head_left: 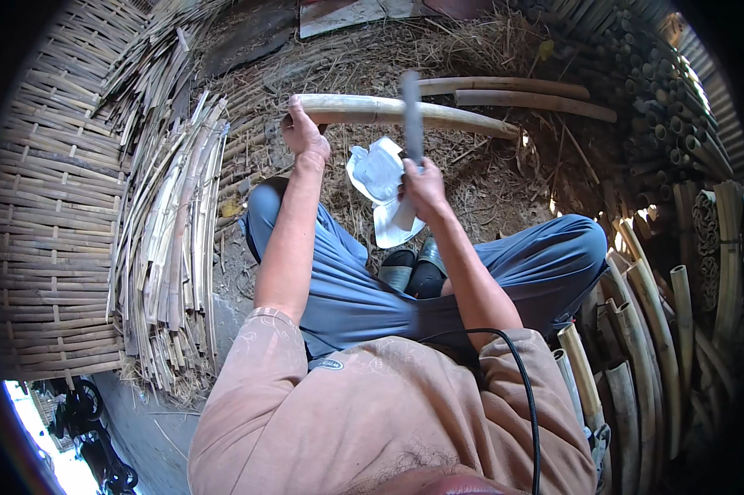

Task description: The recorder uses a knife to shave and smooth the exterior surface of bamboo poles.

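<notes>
Bamboo pole, judged stiff, best held by one end, was gripped there by left hand, fingers curled. Apparent knife was clenched in right hand.

From where I'm standing, I see a loose tan T-shirt filling the lower middle of the frame, its short sleeves creased, the one at lower left carrying a pale line pattern, and a small oval badge with a light border on the front. A thin black cable curves over the shirt at lower right. Below the bare forearms and bare left hand and right hand come baggy blue-grey trousers, with dark strapped sandals at the centre.
</notes>
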Demonstrator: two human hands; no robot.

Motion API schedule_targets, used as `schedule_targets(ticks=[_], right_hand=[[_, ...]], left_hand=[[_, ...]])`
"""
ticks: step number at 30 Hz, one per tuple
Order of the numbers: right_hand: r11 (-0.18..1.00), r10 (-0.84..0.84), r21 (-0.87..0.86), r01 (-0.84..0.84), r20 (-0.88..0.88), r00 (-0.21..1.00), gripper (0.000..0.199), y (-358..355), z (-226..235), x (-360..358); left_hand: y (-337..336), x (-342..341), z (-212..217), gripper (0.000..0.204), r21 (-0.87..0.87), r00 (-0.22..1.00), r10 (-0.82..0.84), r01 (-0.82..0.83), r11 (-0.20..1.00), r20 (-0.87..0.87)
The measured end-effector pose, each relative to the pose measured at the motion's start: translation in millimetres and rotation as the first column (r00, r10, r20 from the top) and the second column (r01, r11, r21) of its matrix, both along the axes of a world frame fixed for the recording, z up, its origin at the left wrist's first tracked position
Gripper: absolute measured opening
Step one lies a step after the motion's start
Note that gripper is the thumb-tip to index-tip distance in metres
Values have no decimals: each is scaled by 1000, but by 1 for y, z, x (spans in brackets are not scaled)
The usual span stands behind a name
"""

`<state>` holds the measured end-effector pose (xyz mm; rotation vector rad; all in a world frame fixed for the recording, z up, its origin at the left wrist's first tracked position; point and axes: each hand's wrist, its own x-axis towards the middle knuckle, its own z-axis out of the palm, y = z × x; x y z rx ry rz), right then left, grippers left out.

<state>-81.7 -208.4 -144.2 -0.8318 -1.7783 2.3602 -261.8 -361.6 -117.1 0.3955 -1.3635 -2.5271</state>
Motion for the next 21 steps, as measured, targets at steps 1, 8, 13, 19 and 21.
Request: schedule_targets(ticks=[1,8,13,19,21], right_hand=[[994,-110,-7,110,36,993,22,3,0,-1],[954,298,11,-299,-144,944,26,-24,-9,-2],[999,-31,-8,31,20,999,22,0,-9,-2],[990,142,-14,-143,-33,989,24,-11,-8,3],[960,274,56,-273,-12,962,25,-17,-8,3]], left_hand=[[1,1,-1,67,-93,999,40,-42,995,-24],[5,-3,-5,78,-146,999,41,-40,989,6],[-4,3,-2,89,-165,997,32,-20,986,74],[-1,-12,-15,85,-152,996,-10,23,988,86],[-4,-16,-20,74,-155,994,16,0,988,106]])
